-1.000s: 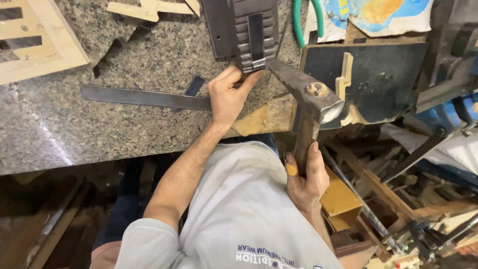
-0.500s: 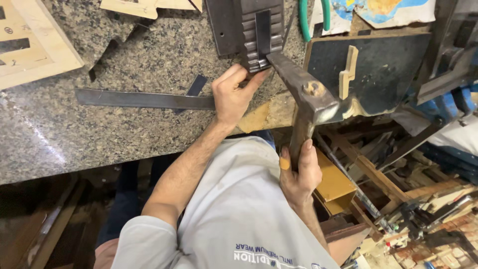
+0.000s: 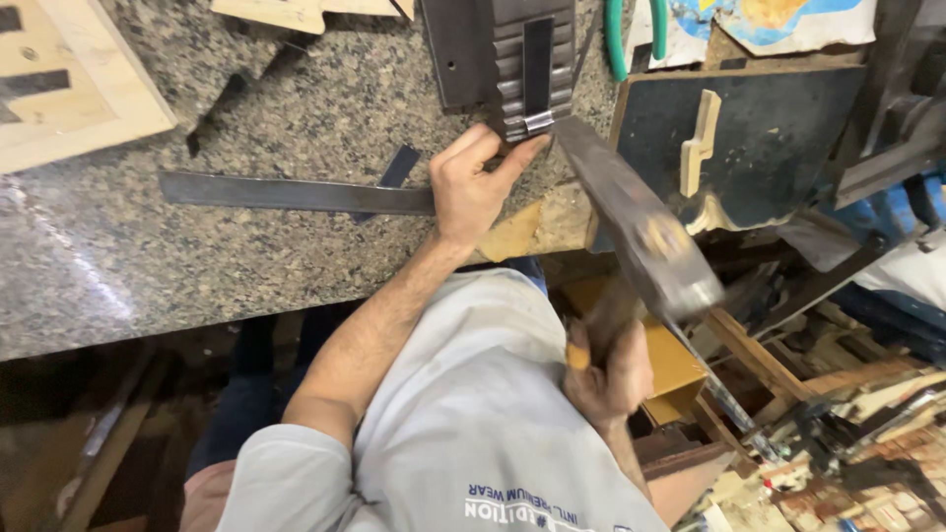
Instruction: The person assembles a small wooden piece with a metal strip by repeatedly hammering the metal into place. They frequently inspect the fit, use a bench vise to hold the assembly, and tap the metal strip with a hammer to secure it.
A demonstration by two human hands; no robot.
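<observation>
Left hand (image 3: 471, 187) on granite counter (image 3: 246, 276), fingers pinching small bright metal piece (image 3: 538, 122) against near end of dark ribbed metal block (image 3: 512, 59). Right hand (image 3: 606, 369) below counter edge, fingers clenched on hammer (image 3: 631, 222) handle. Hammer head long axis runs from near right up toward far left, tip just right of pinched piece. Left hand nearer piece. Flat dark steel bar (image 3: 296, 194) lies left-right, passing under left hand. Pale wooden frame (image 3: 69, 94) far left; blue-and-yellow printed sheet (image 3: 788, 20) far right.
</observation>
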